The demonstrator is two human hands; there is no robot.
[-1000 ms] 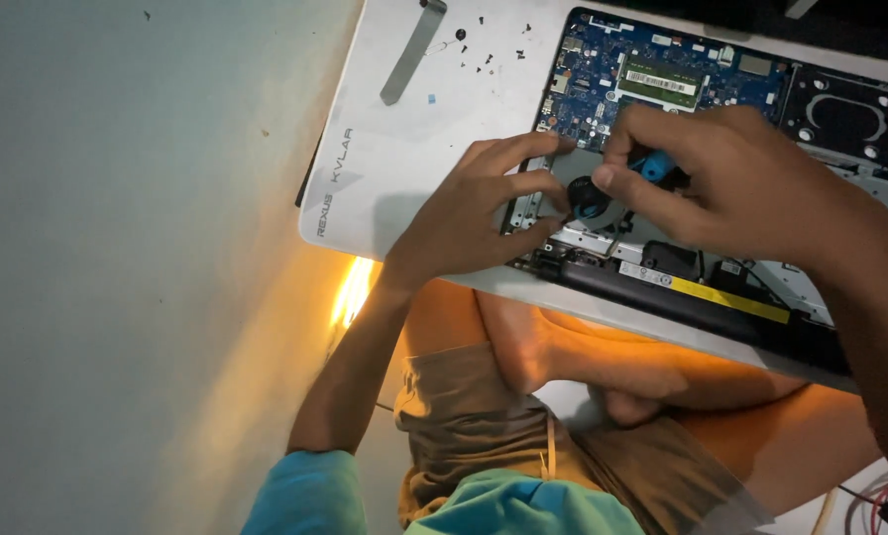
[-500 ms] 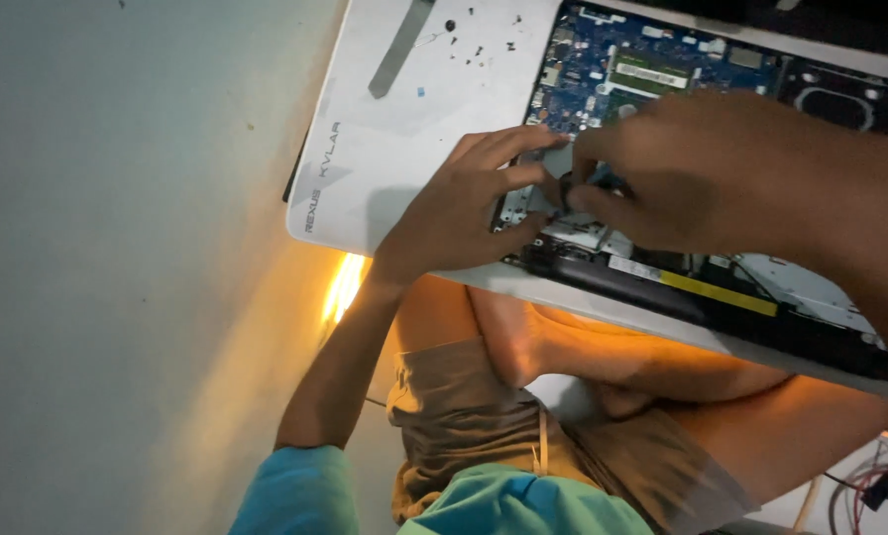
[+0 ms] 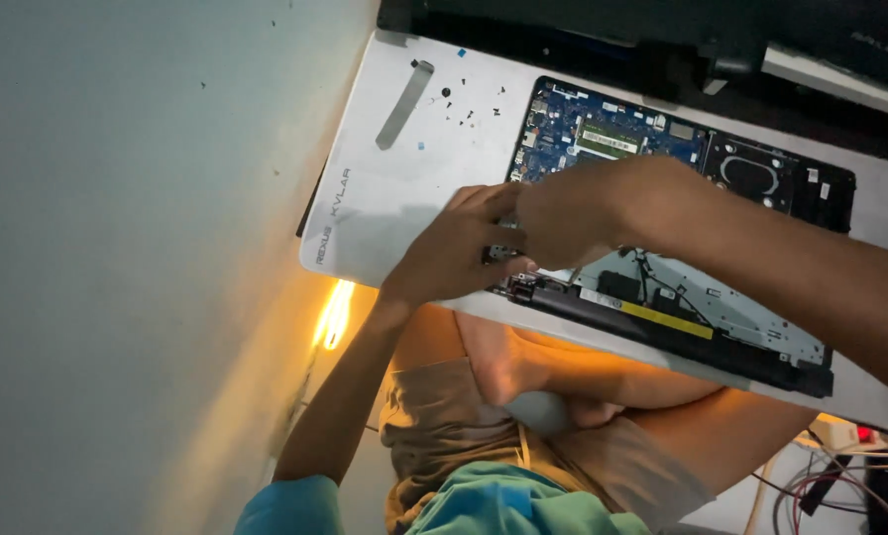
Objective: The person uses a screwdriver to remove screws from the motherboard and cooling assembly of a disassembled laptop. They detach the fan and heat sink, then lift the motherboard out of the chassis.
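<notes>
**Two hands meet over an opened laptop's lower left corner**

The spot where both hands work is mostly hidden: the right hand [image 3: 573,213] lies across the opened laptop with its bottom cover off [image 3: 761,188], its fingers curled down and out of sight, so whether its grip is pinching anything cannot be told. The left hand [image 3: 459,248] comes up from below, fingers stretched toward the same spot and touching the right hand; its fingertips disappear under it, and its grip cannot be told either. Only a small dark part of the laptop peeks out between them.

The laptop rests on one white mat [image 3: 404,188] on the surface, near the person's lap, and its right end is cut off by the frame edge. One blue circuit board [image 3: 612,134] shows above the hands; one long black battery with a yellow strip [image 3: 662,322] runs along the near edge.

On the mat lie one grey flat strip [image 3: 405,103] and a scatter of tiny dark screws [image 3: 469,109], too small to count surely. A tangle of cables [image 3: 840,476] sits at the lower right, partly cut off.
</notes>
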